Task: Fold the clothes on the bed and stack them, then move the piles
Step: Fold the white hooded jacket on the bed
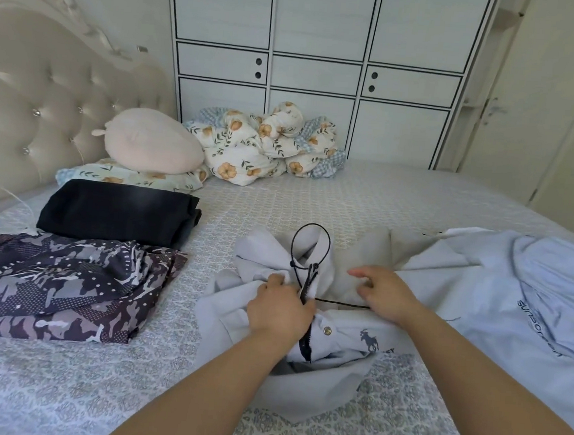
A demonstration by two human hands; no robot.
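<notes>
A pale grey jacket (319, 353) lies crumpled on the bed (59, 388), near the middle of its near edge. On the chest there is a small dark logo (369, 340) of a rider on a horse, and beside it the letters "EY", the end of a word that a fold hides. Just left of the logo sits a metal snap button (327, 330), next to a dark zipper. A black drawstring (310, 250) makes a loop above the hood and runs on to the right under the right hand.

The left hand (280, 311) grips a bunch of the jacket fabric by the zipper, the fingers curled round it. The right hand (384, 295) rests on the hood part with bent fingers that press into the cloth; I cannot tell if they pinch it.

To the right, touching the jacket, lies a light blue garment (512, 303), unfolded, with dark printed letters seen upside down that I cannot read with certainty.

Toward the left edge of the bed there are two folded pieces: a camouflage-patterned garment (67, 286) nearer, and a black garment (118, 211) just behind it. Near the headboard (30, 101) a pink plush cushion (150, 141) lies on a floral pillow (127, 175), and a floral quilt (264, 143) is bundled at the far edge, in front of a white wardrobe (318, 65).
</notes>
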